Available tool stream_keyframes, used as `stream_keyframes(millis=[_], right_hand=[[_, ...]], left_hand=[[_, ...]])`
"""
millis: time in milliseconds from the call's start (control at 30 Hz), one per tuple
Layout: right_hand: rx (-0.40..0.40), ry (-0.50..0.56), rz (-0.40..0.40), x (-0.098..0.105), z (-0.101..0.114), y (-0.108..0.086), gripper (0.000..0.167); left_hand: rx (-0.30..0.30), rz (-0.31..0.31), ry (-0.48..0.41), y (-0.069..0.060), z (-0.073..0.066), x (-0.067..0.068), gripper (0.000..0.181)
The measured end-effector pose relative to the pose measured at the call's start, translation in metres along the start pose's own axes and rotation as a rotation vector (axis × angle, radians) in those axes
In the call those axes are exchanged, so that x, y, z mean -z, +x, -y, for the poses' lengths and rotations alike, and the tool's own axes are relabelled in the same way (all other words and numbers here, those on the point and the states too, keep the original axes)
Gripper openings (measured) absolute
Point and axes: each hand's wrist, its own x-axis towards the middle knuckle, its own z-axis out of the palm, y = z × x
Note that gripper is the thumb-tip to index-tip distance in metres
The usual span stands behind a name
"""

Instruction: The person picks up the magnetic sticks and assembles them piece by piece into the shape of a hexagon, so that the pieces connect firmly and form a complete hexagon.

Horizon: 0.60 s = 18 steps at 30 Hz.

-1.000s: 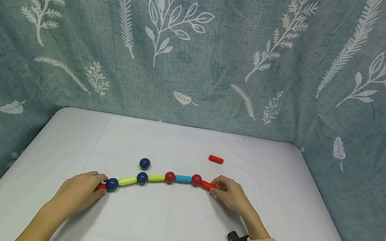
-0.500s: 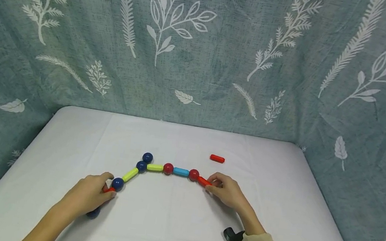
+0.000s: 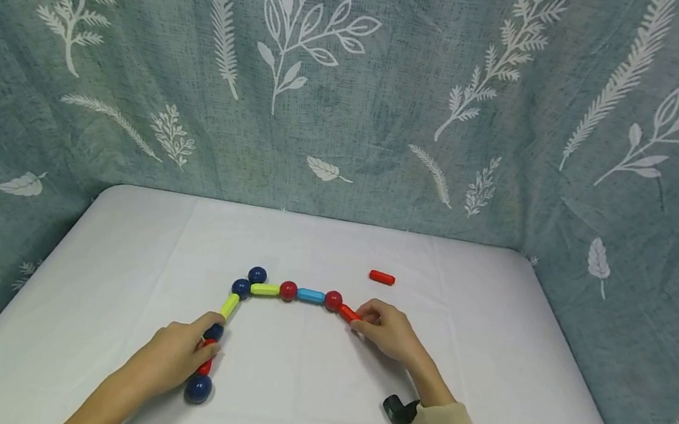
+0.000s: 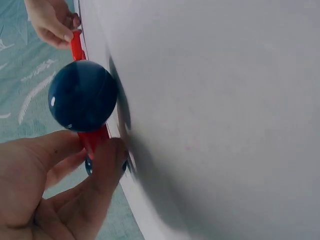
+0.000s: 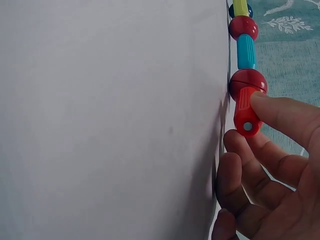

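The chain of balls and rods [image 3: 311, 296] curves between the two hands, around the middle of the tabletop [image 3: 483, 305]. The left hand [image 3: 172, 354] pinches the near red rod [image 3: 204, 368], beside the near navy ball [image 3: 198, 389]. The right hand [image 3: 386, 330] pinches the right-end red rod [image 3: 349, 313]. A loose red rod [image 3: 382, 277] (apart from the chain) lies farther off.

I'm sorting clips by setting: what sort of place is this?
Probably a tabletop set up for filming or play, room unknown: a white table, leaf-print cloth hanging behind it, and a toy chain.
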Motion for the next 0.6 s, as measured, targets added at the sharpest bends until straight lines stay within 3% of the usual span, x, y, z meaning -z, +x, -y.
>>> stream_keyframes(millis=[100,233,433,600], right_hand=[[-0.004,-0.006,0.009,-0.003,0.003,0.002,0.017],[-0.005,-0.009,0.015,-0.005,0.005,0.004,0.018],[0.034,-0.011,0.010,-0.007,0.008,0.007,0.019],[0.047,-0.015,0.020,-0.010,0.010,0.010,0.017]], left_hand=[[-0.030,0.031,0.040,-0.002,-0.004,-0.002,0.029],[-0.093,0.078,0.068,-0.007,-0.008,-0.003,0.021],[-0.145,0.178,0.160,-0.012,-0.016,-0.002,0.027],[-0.209,0.158,0.268,-0.014,-0.020,-0.004,0.035]])
